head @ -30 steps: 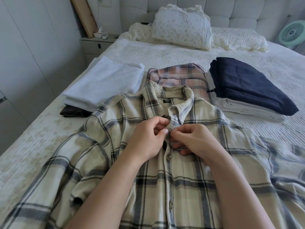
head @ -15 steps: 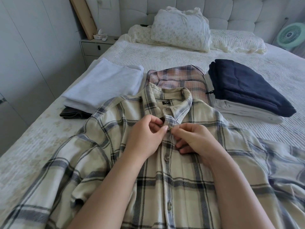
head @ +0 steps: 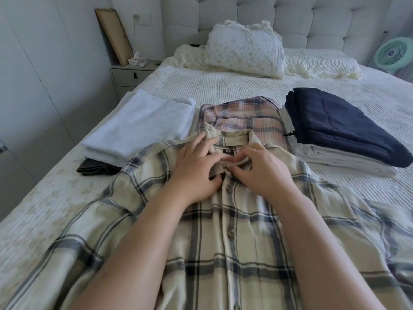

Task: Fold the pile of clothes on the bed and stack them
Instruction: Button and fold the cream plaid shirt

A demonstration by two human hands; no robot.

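Two hands (head: 228,173) on one cream plaid shirt (head: 223,242); three folded stacks (head: 245,117).

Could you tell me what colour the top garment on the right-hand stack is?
Dark navy blue, seen in the head view.

The cream plaid shirt (head: 223,253) runs off the bottom edge; a dark garment (head: 96,169) lies mostly hidden under the grey stack (head: 138,124).

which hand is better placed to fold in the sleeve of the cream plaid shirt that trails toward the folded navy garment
The right hand, probably. It rests on the cream plaid flannel shirt at the collar, on the navy side; the left hand would have to cross over.
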